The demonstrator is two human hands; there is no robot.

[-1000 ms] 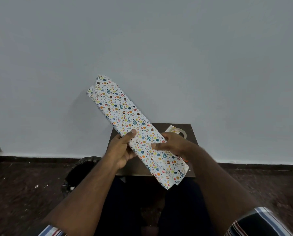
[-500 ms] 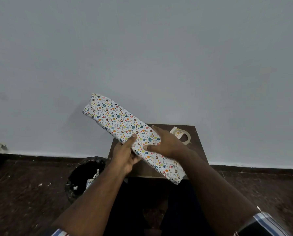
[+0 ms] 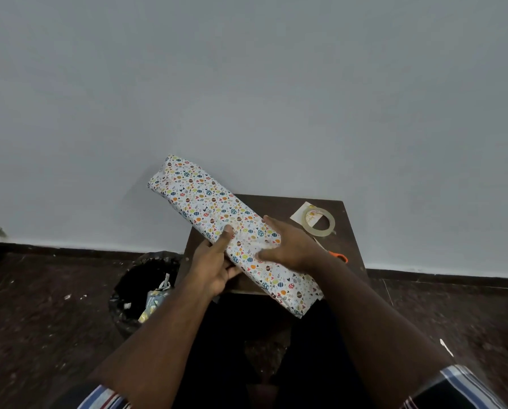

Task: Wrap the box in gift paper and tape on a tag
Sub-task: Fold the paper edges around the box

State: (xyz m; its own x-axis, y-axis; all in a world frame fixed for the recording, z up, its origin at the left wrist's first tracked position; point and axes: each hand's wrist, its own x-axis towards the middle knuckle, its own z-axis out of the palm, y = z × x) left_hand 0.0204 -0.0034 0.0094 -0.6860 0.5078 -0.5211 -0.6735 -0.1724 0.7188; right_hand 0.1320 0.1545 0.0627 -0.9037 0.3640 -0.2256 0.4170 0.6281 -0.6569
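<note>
Item: long box (image 3: 217, 219), already covered in patterned gift paper, held at frame centre, slanting from upper left to lower right above a small dark table (image 3: 279, 206). Left hand (image 3: 214, 264) grips its near edge, thumb on top; right hand (image 3: 288, 246) clasps over the top, apparently steadying it for inspection. Tape roll (image 3: 319, 222), tag (image 3: 301, 214) and orange-handled scissors (image 3: 336, 256) wait at right, within reach.

Matt printed gift paper (image 3: 217, 214) on the box, slightly creased. Clear glossy plastic tape roll (image 3: 319, 222). Dark smooth wood surface (image 3: 279, 205). Speckled stone floor (image 3: 40, 320), matt painted wall (image 3: 246, 84), shiny black bin liner (image 3: 128, 290).
</note>
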